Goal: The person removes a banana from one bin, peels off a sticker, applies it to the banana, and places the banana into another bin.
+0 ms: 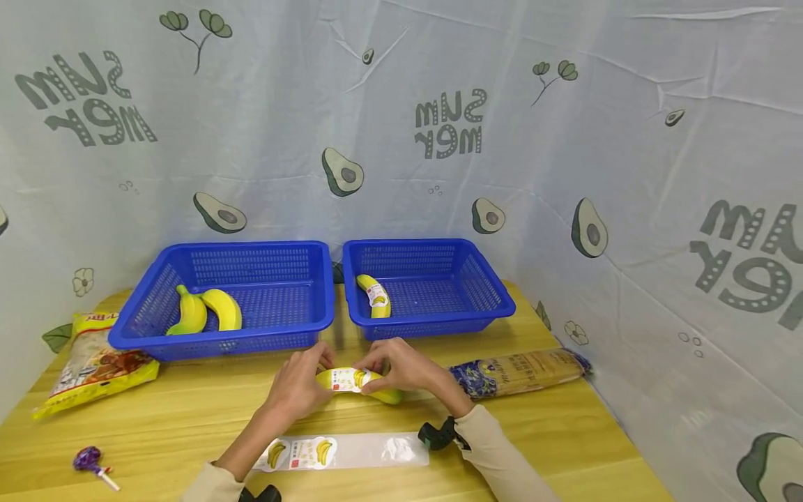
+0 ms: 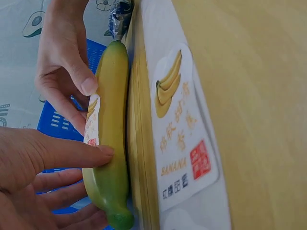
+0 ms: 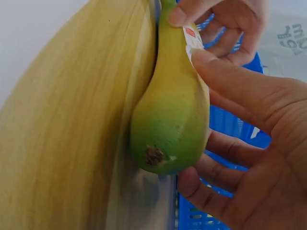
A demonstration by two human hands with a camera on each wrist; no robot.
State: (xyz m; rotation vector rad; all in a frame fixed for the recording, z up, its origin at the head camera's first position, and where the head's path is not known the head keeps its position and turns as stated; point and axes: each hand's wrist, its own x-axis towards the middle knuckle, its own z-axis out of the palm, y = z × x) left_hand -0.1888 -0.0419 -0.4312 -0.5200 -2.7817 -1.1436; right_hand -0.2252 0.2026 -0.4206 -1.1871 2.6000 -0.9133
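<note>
A yellow banana (image 1: 390, 397) with green ends lies across the front of the table, a white banana-print sticker (image 1: 345, 380) on its upper side. My left hand (image 1: 300, 383) holds its left end, thumb on the peel and fingers behind. Toward the other end, my right hand (image 1: 403, 366) grips the banana, its thumb at the edge of the sticker. In the right wrist view the sticker's edge stands slightly off the peel (image 3: 175, 96). Nearer me lies a clear strip (image 1: 370, 453) bearing more banana stickers (image 1: 314, 453); my left forearm covers part of it.
Behind the hands stand two blue baskets: the left basket (image 1: 323, 293) holds two plain bananas (image 1: 222, 310), the right basket (image 1: 433, 322) one stickered banana (image 1: 376, 296). A yellow food bag (image 1: 94, 369) and a lollipop (image 1: 89, 459) lie left, a long noodle-like packet (image 1: 523, 373) right.
</note>
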